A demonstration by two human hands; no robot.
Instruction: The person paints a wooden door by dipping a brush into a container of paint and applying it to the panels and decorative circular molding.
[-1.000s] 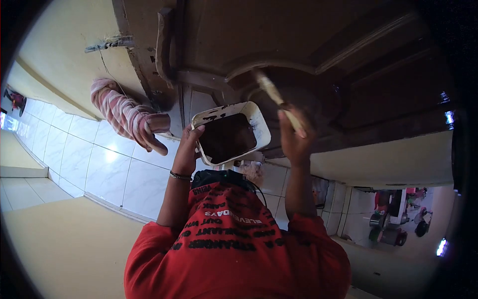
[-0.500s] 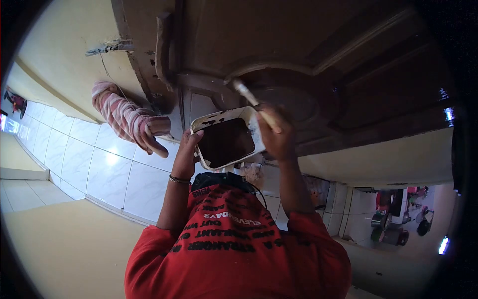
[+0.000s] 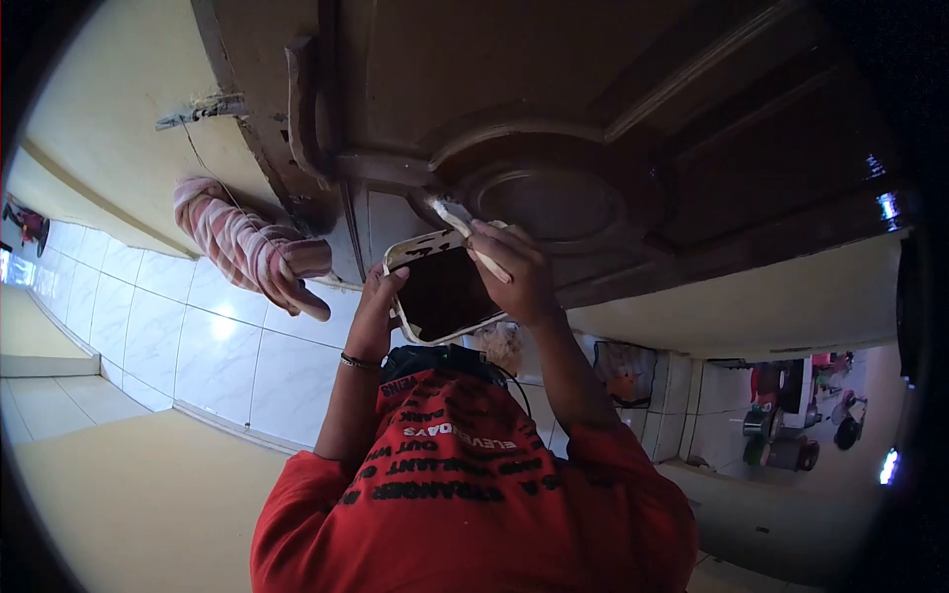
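While the left hand (image 3: 377, 304) grips the left side of a pale tub (image 3: 415, 247) with dark contents, the right hand (image 3: 517, 276) pinches a brush (image 3: 453, 213) above its far rim. Brown door (image 3: 563, 74) beyond; striped cloth (image 3: 240, 235) left.

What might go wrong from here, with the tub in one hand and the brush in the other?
The left hand grips the tub at one side, so it might tip and spill its dark contents.
The brush in the right hand could drip on the pale floor tiles.
Splashes might also mark the striped cloth beside the door.
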